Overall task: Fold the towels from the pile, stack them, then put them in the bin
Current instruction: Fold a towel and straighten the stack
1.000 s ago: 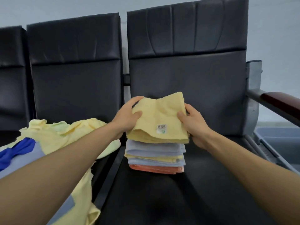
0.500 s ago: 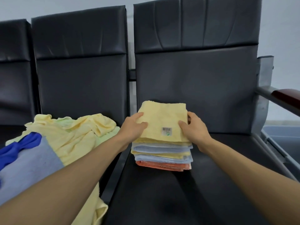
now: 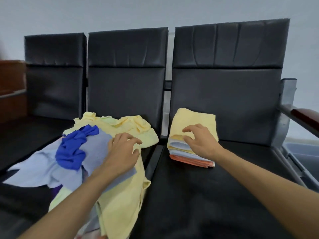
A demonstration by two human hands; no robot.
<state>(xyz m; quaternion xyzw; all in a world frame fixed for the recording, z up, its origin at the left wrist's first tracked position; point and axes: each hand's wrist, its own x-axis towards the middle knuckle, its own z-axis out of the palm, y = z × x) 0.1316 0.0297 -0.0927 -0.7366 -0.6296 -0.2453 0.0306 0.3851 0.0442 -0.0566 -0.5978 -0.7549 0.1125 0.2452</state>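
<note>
A stack of folded towels (image 3: 185, 153) sits on the right black seat, with a yellow towel (image 3: 195, 119) on top and an orange one at the bottom. My right hand (image 3: 201, 140) hovers over the stack's front with fingers loosely spread and holds nothing. On the middle seat lies the loose pile (image 3: 103, 152) of yellow, pale blue and dark blue towels. Over the pale blue towel in that pile is my left hand (image 3: 123, 150), its fingers relaxed and reaching toward the yellow cloth. A grey bin (image 3: 303, 150) stands low at the far right.
Three black padded seats (image 3: 215, 195) stand in a row with tall backrests. A metal armrest with a dark red top (image 3: 305, 116) juts out at the right, above the bin. A brown wooden piece (image 3: 10, 88) is at the far left.
Both hands have let go of the yellow towel, which now lies on the stack. My left hand has moved left onto the loose pile. The view has swung left.
</note>
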